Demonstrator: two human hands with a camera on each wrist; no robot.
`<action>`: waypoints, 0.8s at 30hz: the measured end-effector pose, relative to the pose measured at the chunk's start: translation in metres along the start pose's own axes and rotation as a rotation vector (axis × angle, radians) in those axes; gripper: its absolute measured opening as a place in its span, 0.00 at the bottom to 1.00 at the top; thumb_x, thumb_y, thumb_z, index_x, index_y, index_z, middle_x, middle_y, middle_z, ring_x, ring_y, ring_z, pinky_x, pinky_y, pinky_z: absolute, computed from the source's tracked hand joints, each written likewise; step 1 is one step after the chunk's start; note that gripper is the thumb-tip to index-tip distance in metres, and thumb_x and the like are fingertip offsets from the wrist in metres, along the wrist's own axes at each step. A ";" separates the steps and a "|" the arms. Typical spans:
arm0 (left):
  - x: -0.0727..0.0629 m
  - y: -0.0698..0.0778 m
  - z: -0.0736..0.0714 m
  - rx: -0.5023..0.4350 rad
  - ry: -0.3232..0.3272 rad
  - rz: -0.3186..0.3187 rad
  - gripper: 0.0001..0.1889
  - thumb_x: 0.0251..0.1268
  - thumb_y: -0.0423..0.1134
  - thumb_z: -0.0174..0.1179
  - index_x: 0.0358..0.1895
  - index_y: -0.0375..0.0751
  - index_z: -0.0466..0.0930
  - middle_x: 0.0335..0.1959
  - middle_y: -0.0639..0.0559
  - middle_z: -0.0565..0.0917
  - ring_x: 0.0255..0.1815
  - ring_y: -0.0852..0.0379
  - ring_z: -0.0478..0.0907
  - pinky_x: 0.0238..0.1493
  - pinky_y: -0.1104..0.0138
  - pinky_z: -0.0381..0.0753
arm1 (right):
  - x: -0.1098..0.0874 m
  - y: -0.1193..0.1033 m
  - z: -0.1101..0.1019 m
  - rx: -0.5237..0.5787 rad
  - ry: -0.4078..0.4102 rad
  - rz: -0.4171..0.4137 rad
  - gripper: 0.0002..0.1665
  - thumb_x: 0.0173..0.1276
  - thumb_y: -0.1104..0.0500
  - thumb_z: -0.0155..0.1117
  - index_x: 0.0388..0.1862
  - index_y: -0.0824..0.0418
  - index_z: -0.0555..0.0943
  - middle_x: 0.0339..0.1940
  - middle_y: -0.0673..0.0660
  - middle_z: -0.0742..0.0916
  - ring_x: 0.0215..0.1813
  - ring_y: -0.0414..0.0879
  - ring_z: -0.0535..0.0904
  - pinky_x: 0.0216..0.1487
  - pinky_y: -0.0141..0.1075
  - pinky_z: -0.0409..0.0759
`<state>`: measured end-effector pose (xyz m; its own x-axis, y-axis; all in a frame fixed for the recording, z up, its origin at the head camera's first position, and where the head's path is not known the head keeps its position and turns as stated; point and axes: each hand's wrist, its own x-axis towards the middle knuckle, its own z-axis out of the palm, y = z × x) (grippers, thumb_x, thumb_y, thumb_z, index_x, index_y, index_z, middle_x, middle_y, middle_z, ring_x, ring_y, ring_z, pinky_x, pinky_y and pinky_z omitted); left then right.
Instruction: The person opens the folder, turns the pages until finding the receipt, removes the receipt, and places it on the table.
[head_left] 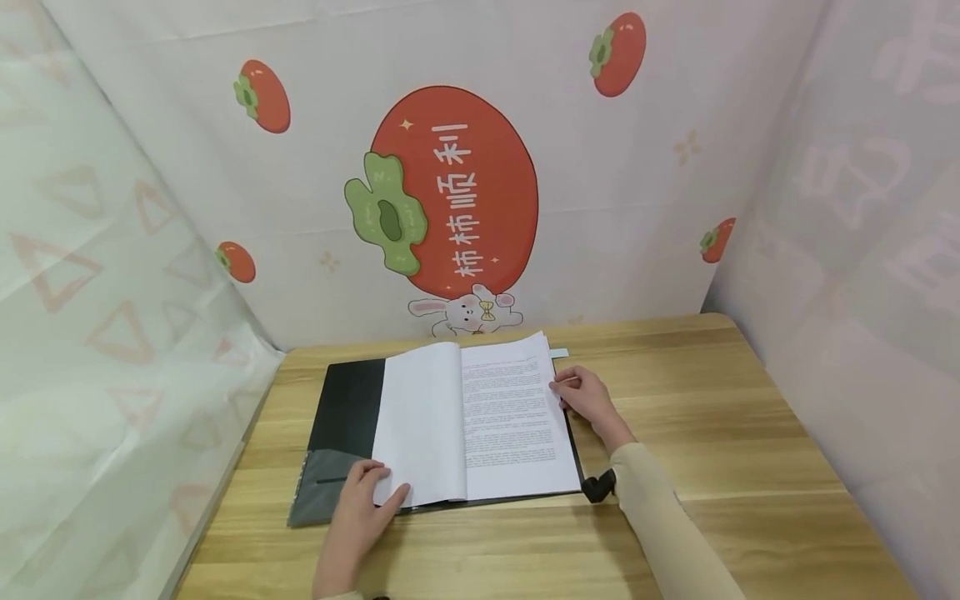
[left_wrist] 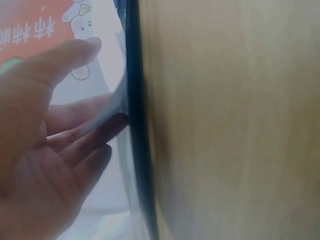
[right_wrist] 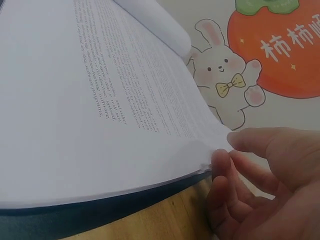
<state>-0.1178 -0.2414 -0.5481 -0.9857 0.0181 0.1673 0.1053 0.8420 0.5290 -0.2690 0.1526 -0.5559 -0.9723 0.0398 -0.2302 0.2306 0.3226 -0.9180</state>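
A dark folder (head_left: 350,400) lies open on the table, holding a stack of white sheets. Its left page (head_left: 418,425) is blank, while the right-hand printed sheet (head_left: 510,417) carries lines of small text. With thumb and fingertips, my right hand (head_left: 588,400) pinches the outer edge of the printed sheet (right_wrist: 165,145), whose corner lifts slightly in the right wrist view. My left hand (head_left: 360,508) lies at the lower left of the blank page, thumb apart from the fingers. In the left wrist view, some fingertips (left_wrist: 112,127) look darkened behind a see-through layer at the folder's edge.
A grey translucent pocket (head_left: 322,492) covers the folder's lower left corner. A pale tab (head_left: 559,353) sticks out at its upper right. The wooden table (head_left: 720,433) meets a back wall cloth (head_left: 600,233) printed with persimmons and a rabbit, with pale side cloths.
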 end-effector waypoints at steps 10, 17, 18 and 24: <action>0.000 0.009 -0.007 0.056 -0.094 -0.128 0.23 0.71 0.44 0.70 0.56 0.25 0.83 0.61 0.37 0.76 0.62 0.37 0.79 0.65 0.44 0.78 | -0.001 0.000 0.001 -0.015 -0.001 0.003 0.17 0.79 0.55 0.63 0.56 0.66 0.79 0.45 0.62 0.85 0.32 0.47 0.78 0.32 0.35 0.78; 0.001 0.010 -0.007 0.082 -0.138 -0.165 0.27 0.71 0.44 0.71 0.58 0.21 0.80 0.63 0.33 0.74 0.64 0.33 0.77 0.66 0.41 0.77 | -0.003 0.002 0.001 -0.019 0.001 0.012 0.16 0.79 0.55 0.63 0.55 0.66 0.79 0.43 0.61 0.85 0.31 0.47 0.78 0.32 0.35 0.78; 0.001 0.010 -0.007 0.079 -0.143 -0.172 0.27 0.70 0.44 0.71 0.59 0.21 0.80 0.63 0.32 0.73 0.65 0.32 0.77 0.66 0.41 0.76 | -0.003 0.002 0.001 -0.019 0.000 0.014 0.16 0.79 0.55 0.63 0.55 0.66 0.80 0.42 0.61 0.85 0.31 0.46 0.78 0.31 0.35 0.78; 0.001 0.008 -0.008 0.069 -0.155 -0.203 0.27 0.68 0.45 0.72 0.58 0.24 0.79 0.65 0.30 0.73 0.66 0.29 0.74 0.67 0.39 0.74 | -0.004 0.002 0.002 -0.013 -0.004 0.012 0.16 0.79 0.55 0.63 0.55 0.66 0.80 0.42 0.60 0.85 0.31 0.45 0.78 0.30 0.33 0.77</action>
<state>-0.1172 -0.2392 -0.5366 -0.9947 -0.0768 -0.0689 -0.1005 0.8717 0.4797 -0.2649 0.1513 -0.5570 -0.9693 0.0395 -0.2428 0.2418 0.3343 -0.9109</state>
